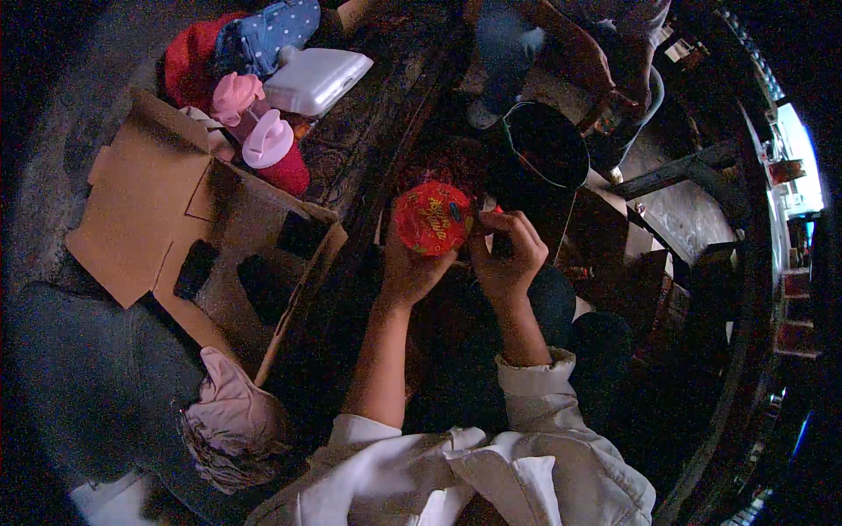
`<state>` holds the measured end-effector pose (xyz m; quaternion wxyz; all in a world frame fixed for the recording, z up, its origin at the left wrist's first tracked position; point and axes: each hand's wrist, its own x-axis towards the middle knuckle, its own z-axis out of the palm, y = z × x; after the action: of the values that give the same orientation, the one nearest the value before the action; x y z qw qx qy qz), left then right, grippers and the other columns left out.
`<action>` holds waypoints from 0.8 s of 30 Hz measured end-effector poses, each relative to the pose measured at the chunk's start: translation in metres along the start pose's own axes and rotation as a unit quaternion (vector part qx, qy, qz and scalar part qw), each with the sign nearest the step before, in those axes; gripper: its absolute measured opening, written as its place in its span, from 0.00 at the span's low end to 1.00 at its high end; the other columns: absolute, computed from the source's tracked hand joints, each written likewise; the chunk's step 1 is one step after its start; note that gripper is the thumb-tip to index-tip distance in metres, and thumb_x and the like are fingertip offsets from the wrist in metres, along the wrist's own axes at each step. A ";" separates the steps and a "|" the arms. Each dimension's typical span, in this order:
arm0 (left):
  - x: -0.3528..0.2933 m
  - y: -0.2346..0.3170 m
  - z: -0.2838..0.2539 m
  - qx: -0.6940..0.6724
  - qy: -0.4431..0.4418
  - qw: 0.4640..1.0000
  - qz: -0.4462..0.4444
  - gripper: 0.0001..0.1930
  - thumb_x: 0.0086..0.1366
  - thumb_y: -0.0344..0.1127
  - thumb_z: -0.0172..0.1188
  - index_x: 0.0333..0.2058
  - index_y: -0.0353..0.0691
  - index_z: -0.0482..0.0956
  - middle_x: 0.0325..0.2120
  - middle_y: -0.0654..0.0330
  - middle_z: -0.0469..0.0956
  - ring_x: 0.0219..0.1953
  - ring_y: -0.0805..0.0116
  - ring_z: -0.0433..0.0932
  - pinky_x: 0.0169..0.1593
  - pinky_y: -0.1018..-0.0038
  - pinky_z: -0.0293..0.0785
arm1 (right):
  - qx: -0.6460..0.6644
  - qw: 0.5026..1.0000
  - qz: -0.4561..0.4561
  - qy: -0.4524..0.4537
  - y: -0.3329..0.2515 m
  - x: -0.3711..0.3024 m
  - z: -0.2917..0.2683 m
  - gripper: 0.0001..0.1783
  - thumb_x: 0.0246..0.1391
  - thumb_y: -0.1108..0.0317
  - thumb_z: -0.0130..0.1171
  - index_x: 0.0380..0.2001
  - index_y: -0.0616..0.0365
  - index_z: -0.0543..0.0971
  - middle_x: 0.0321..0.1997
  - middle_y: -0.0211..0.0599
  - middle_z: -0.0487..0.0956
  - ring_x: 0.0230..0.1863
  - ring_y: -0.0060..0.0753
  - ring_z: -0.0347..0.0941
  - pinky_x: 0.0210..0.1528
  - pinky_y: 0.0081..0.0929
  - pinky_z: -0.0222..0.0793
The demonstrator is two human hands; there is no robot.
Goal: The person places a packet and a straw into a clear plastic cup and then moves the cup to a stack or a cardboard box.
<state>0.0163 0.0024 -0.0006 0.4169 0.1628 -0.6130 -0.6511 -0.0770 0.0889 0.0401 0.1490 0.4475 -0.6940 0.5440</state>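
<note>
A round red package with yellow print on its shiny top is in front of me, roughly mid-view. My left hand is closed around it from below and the left side. At its right edge, my right hand is closed, with thumb and fingertips pinched together close to the rim. A small bright red bit shows by those fingertips; whether it belongs to the package I cannot make out. Dark reddish material lies just beyond the package, too dim to name.
On the left stands an open cardboard box with dark shapes inside. Behind it are a pink-lidded tumbler and a silvery-white case. A black bucket stands far right of centre, near another person's hands. Someone in a light cap sits at lower left.
</note>
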 end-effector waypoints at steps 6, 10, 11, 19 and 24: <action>0.004 0.017 0.002 0.009 -0.026 0.999 -0.041 0.30 0.48 0.32 0.68 0.49 0.39 0.63 0.44 0.58 0.70 0.47 0.67 0.71 0.51 0.71 0.68 | -0.006 1.000 0.006 0.007 -0.006 0.004 -0.001 0.08 0.35 0.81 0.62 0.24 0.63 0.77 0.25 0.37 0.78 0.26 0.28 0.76 0.31 0.20 0.71; 0.003 0.012 0.004 -0.014 -0.045 0.998 -0.030 0.31 0.46 0.32 0.69 0.48 0.39 0.63 0.44 0.58 0.70 0.46 0.67 0.71 0.50 0.71 0.69 | -0.018 1.000 0.023 0.001 -0.004 0.004 -0.002 0.08 0.35 0.81 0.62 0.24 0.63 0.78 0.25 0.37 0.78 0.27 0.28 0.76 0.32 0.21 0.71; 0.003 0.013 0.005 -0.004 -0.052 0.998 -0.037 0.31 0.46 0.33 0.69 0.48 0.39 0.63 0.44 0.58 0.71 0.46 0.66 0.72 0.50 0.71 0.69 | -0.016 1.000 0.018 -0.002 -0.004 0.006 -0.002 0.08 0.35 0.81 0.62 0.25 0.63 0.78 0.26 0.37 0.78 0.27 0.29 0.76 0.32 0.21 0.71; 0.003 0.015 0.002 0.079 -0.033 0.996 0.008 0.33 0.44 0.33 0.71 0.48 0.41 0.63 0.44 0.58 0.71 0.46 0.66 0.72 0.51 0.71 0.69 | 0.000 0.999 0.025 -0.026 -0.004 0.008 -0.006 0.09 0.35 0.81 0.62 0.26 0.62 0.78 0.26 0.38 0.79 0.28 0.29 0.77 0.32 0.21 0.71; -0.002 0.001 -0.007 0.251 -0.044 0.964 0.071 0.33 0.44 0.33 0.71 0.48 0.41 0.63 0.45 0.58 0.70 0.48 0.67 0.71 0.51 0.71 0.69 | 0.003 0.999 0.036 -0.034 -0.004 0.006 -0.003 0.10 0.34 0.82 0.61 0.26 0.63 0.77 0.26 0.38 0.78 0.29 0.30 0.77 0.32 0.21 0.71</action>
<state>0.0230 -0.0010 -0.0019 0.3801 0.1892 -0.7847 -0.4516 -0.0778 0.0890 0.0478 0.1049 0.4409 -0.7127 0.5354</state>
